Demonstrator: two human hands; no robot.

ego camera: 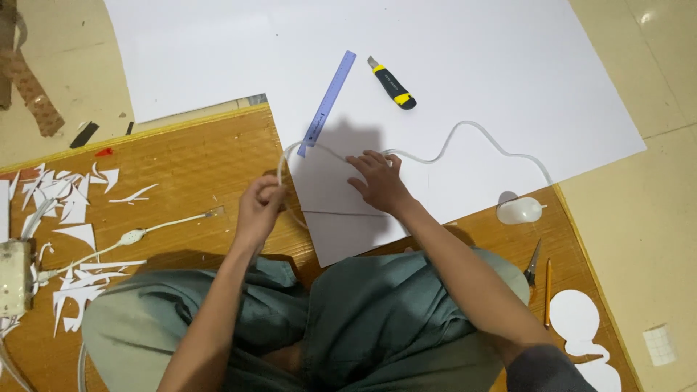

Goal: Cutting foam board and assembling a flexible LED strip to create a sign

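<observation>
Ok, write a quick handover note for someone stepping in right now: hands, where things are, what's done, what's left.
Left hand grips the clear tube at the edge of the white sheet.
Right hand presses the tube flat on the sheet.
The tube runs in a wave to the sheet's right edge.
The purple ruler and the yellow-black utility knife lie on the sheet, untouched.
Done: paper offcuts lie on the mat, left.
Left: the tube still lies in loose waves.

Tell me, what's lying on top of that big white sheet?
On the big white sheet lie a translucent purple ruler, a black-and-yellow utility knife and a clear tube. The right hand presses on it; whatever lies under the palm is hidden.
</observation>
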